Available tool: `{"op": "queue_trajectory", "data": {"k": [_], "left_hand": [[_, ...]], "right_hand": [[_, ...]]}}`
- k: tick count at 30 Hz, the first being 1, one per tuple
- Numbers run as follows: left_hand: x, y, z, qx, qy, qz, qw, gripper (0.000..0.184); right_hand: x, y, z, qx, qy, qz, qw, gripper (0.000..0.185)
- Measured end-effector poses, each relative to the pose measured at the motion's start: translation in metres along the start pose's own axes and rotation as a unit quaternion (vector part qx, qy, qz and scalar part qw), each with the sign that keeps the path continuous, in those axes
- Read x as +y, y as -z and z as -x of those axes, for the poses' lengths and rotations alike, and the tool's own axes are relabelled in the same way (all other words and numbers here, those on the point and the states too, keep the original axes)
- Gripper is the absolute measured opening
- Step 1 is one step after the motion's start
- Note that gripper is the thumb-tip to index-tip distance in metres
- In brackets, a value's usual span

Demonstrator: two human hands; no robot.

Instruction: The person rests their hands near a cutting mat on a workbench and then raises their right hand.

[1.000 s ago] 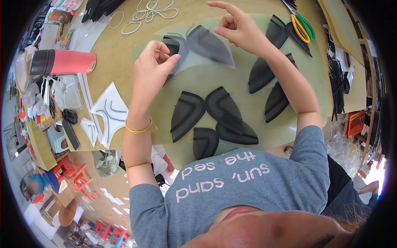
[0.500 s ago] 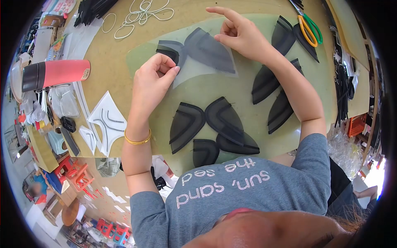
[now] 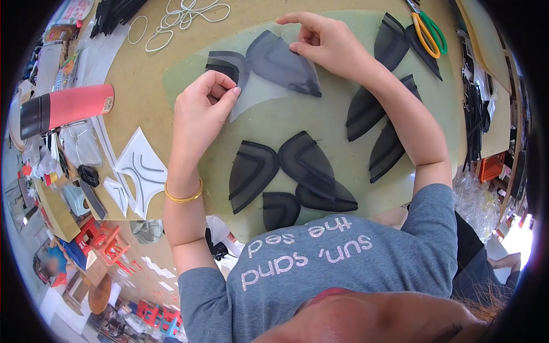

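A translucent sheet (image 3: 260,100) lies on the green mat, overlapping a dark mesh piece (image 3: 281,63) at its upper right. My left hand (image 3: 201,106), with a gold bracelet on its wrist, is closed at the sheet's left side. It partly covers a black-edged mesh piece (image 3: 224,67); what its fingertips pinch is hidden. My right hand (image 3: 326,43) is over the upper right edge of the larger mesh piece. Its index finger is stretched out, its thumb is apart from it near that edge, and the other fingers are curled.
Several black mesh pieces (image 3: 254,171) lie on the green mat (image 3: 229,131). Orange- and green-handled scissors (image 3: 426,37) rest at the upper right. A white cord (image 3: 186,17), a pink tumbler (image 3: 74,106) and white marked patterns (image 3: 143,171) are on the left side.
The table and its things have shifted slightly left in view. My right thumb is closer to the mesh piece's upper edge; my left hand keeps its closed shape.
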State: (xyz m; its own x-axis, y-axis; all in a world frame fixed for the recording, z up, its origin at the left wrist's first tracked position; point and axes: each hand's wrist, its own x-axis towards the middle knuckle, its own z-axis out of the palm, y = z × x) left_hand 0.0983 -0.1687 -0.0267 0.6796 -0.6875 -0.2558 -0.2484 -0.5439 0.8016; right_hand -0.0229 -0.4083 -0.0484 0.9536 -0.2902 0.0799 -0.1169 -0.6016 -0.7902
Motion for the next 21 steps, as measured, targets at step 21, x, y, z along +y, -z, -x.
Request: {"op": "queue_trajectory", "data": {"k": [21], "left_hand": [[0.0012, -0.0026, 0.0002, 0.004, -0.005, -0.012, 1.000, 0.010]], "right_hand": [[0.0059, -0.0020, -0.0019, 0.008, 0.029, 0.024, 0.999, 0.025]]}}
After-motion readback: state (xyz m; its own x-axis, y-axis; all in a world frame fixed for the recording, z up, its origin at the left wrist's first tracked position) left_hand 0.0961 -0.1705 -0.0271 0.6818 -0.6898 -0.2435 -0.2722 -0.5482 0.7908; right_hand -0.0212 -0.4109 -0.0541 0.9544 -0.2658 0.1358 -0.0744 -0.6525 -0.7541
